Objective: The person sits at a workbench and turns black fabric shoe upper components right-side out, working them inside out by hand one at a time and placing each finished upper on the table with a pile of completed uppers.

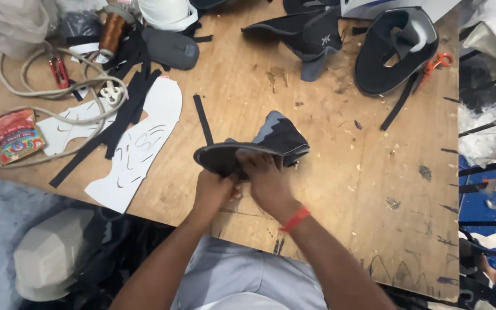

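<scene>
Both hands grip the dark shoe upper near the table edge, the left hand pinching its rim from below and the right hand pressing fingers over the top, probably to keep the soft piece steady and flat.

Bare table lies right of the shoe upper, giving free passage there. Left side obstructed by white paper patterns, black strips and looped cord. Far edge blocked by a second upper and orange scissors.
</scene>
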